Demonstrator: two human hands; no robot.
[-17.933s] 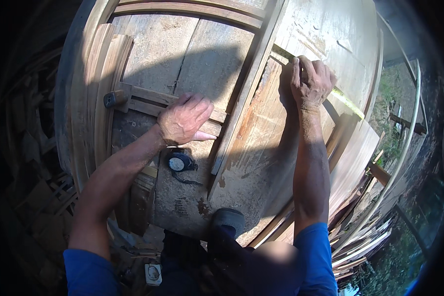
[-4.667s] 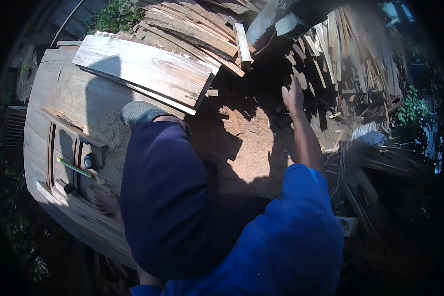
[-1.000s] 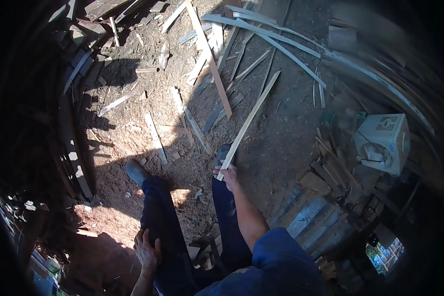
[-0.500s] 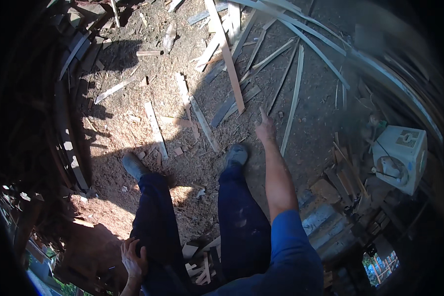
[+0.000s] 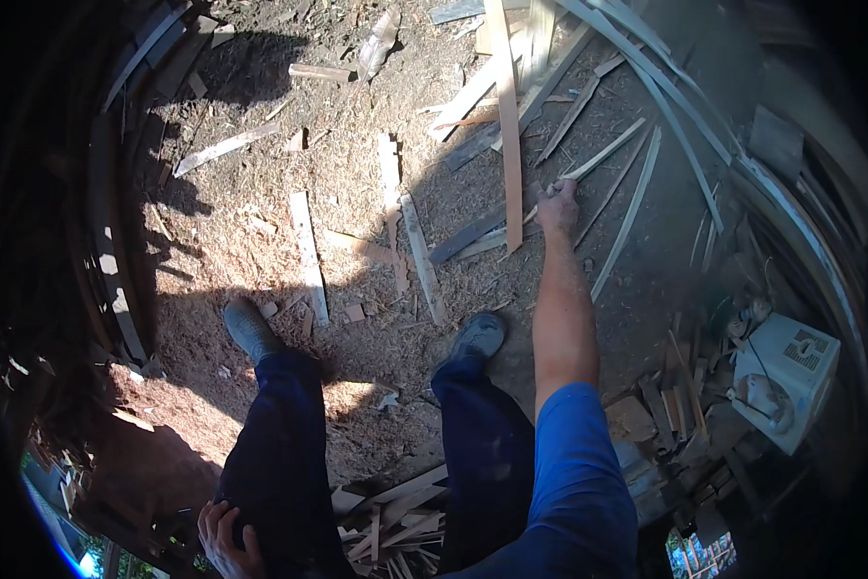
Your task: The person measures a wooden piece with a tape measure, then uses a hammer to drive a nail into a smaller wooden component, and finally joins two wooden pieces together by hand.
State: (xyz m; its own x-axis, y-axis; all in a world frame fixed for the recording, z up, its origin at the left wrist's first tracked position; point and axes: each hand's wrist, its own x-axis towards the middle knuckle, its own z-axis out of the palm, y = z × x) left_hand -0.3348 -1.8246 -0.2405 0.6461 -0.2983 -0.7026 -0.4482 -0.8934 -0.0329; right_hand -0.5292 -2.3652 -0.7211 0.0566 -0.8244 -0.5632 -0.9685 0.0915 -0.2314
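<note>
My right arm reaches forward, and my right hand (image 5: 556, 206) is closed on the near end of a thin pale wooden strip (image 5: 607, 149). The strip slants away to the far right, low over the dirt. Just left of that hand, a long reddish-brown board (image 5: 509, 125) lies across other planks, and a dark grey board (image 5: 468, 238) lies beside it. To the right a long pale lath (image 5: 633, 214) rests on the ground. My left hand (image 5: 229, 537) lies on my left thigh, fingers spread, with nothing seen in it.
Wood chips and short boards (image 5: 308, 256) litter the ground before my shoes. Split wood scraps (image 5: 405, 526) lie between my legs. A cream-coloured boxy appliance (image 5: 791, 372) stands on the right by piled wood pieces (image 5: 680, 400). Long bent strips (image 5: 689, 106) curve along the far right.
My right hand has gone from a pointing finger above the ground to a grip on the pale strip's end. The view has shifted. My left hand stays on my thigh.
</note>
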